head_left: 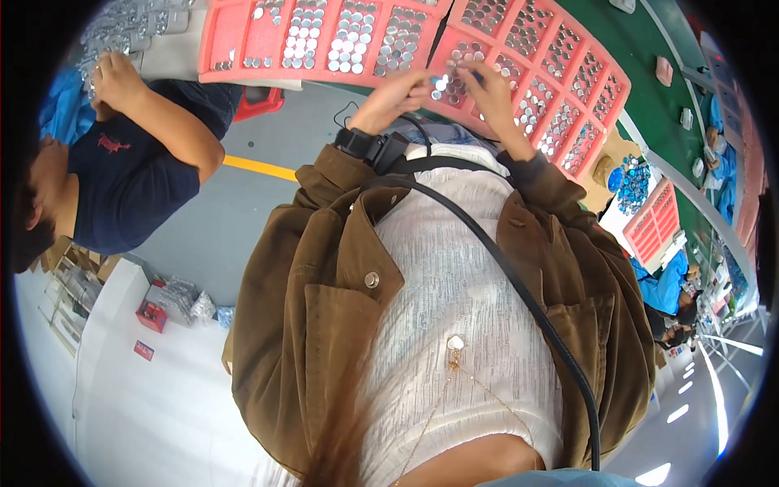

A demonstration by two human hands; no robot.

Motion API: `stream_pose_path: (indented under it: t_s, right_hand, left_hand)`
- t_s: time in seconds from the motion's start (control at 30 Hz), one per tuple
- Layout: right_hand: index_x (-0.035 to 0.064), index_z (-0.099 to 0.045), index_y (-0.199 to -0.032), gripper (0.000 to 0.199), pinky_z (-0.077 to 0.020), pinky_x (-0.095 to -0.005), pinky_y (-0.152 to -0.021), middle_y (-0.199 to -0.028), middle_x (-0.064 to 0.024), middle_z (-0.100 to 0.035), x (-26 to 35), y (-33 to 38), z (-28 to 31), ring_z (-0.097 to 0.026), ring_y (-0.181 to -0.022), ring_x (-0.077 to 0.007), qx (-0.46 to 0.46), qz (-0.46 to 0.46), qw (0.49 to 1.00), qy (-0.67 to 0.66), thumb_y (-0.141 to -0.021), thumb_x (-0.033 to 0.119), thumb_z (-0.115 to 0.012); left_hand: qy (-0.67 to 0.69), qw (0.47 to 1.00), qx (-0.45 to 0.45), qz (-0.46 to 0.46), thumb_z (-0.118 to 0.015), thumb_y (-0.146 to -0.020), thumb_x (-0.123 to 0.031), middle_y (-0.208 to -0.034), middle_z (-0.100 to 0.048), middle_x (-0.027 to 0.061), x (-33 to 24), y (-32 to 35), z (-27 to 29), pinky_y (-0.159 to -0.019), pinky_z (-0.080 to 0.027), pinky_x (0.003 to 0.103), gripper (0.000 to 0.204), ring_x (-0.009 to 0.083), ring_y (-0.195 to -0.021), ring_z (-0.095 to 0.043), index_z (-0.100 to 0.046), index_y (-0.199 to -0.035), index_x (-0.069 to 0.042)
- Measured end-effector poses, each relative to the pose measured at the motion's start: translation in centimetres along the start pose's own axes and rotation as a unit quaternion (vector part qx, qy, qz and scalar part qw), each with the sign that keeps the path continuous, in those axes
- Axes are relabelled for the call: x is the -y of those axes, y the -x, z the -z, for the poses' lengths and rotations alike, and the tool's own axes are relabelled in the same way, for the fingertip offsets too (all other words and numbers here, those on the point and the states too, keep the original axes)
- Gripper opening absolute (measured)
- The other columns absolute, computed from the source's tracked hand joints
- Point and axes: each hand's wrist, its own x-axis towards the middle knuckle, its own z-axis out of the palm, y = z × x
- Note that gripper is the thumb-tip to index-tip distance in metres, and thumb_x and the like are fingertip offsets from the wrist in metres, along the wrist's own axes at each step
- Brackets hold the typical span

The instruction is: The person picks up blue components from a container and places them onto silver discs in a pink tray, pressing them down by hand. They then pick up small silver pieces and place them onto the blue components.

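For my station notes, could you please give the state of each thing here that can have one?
Left tray: partly filled with silver discs.
Right tray: silver discs in many compartments.
Left hand: fingers bent, at the right tray; grip unclear.
Right hand: fingers bent, over the right tray; grip unclear.
Jacket: worn open at the front.

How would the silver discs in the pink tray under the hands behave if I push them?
The silver discs look round and mostly lie flat, so they would probably slide rather than roll. Their shiny faces may be slippery. The pink dividers around them would likely stop a gentle slide.
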Motion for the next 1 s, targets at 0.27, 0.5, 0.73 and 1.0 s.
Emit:
stream_pose_path:
  t_s: [0.27,0.5,0.73,1.0]
  right_hand:
    - [-0.0016,-0.057,-0.098,0.021,-0.0467,-0.0256,-0.073,-0.097,-0.0057,-0.057,0.7,0.7,2.9,-0.055,-0.078,-0.0135,0.191,-0.370,0.703,-0.577,-0.090,0.014,-0.045]
    - [-0.0058,-0.054,-0.102,0.021,-0.0449,-0.0260,-0.081,-0.102,-0.0101,-0.055,-1.3,4.4,6.7,-0.054,-0.091,-0.0162,0.118,-0.356,0.667,-0.643,-0.089,0.009,-0.044]
    - [-0.0055,-0.054,-0.102,0.020,-0.0453,-0.0270,-0.087,-0.104,-0.0102,-0.056,-2.6,11.1,9.9,-0.054,-0.097,-0.0162,0.011,-0.357,0.646,-0.674,-0.086,0.006,-0.050]
    - [-0.0013,-0.056,-0.099,0.017,-0.0475,-0.0237,-0.079,-0.096,-0.0065,-0.060,-4.5,16.8,11.6,-0.058,-0.088,-0.0131,-0.074,-0.318,0.674,-0.663,-0.083,0.003,-0.053]
  left_hand:
    - [-0.511,0.836,-0.103,-0.174,-0.048,-0.086,-0.032,-0.060,-0.053,0.0088,1.0,-3.0,-3.8,-0.048,-0.037,0.033,0.032,0.0244,-0.053,-0.050,-0.052,-0.071,-0.003]
    - [-0.683,0.699,-0.044,-0.206,-0.054,-0.080,-0.041,-0.063,-0.057,0.0153,1.4,-4.5,-7.5,-0.053,-0.041,0.040,0.039,0.0335,-0.063,-0.056,-0.055,-0.070,-0.003]
    - [-0.734,0.651,0.126,-0.147,-0.059,-0.077,-0.040,-0.059,-0.056,0.0126,3.1,-8.4,-11.7,-0.050,-0.041,0.039,0.038,0.0306,-0.058,-0.057,-0.052,-0.071,-0.003]
    - [-0.716,0.633,0.191,-0.224,-0.062,-0.076,-0.038,-0.055,-0.053,0.0106,7.0,-7.8,-15.0,-0.047,-0.040,0.038,0.038,0.0290,-0.055,-0.056,-0.050,-0.069,-0.003]
